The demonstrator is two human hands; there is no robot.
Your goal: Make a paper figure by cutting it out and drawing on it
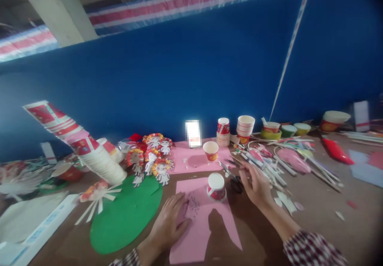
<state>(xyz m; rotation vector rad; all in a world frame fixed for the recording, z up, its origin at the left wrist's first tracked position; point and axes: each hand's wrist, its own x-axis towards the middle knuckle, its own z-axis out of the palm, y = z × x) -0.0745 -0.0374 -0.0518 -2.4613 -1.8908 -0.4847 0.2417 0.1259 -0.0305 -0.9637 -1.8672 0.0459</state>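
Observation:
My left hand (170, 222) lies flat with fingers stretched on a pink paper sheet (191, 254), beside dark line drawings (194, 204). An upside-down red and white paper cup (216, 187) stands on the same sheet. Right of the cup, my right hand (254, 183) hovers low with loosely bent, parted fingers. Its fingertips are close to scissors (236, 184) with black handles and to a thin dark-tipped stick (235, 162); I see no firm grip on either. An upright paper cup (211, 151) is on a second pink sheet (182, 164) farther back.
A green paper oval (125, 218) lies left, below paper cut-out figures (161, 172). A tall cup stack (98, 158) leans behind it. More cup stacks (245, 126) line the blue wall (179, 78). White strips (265, 170) and a red balloon-like object (336, 150) lie right.

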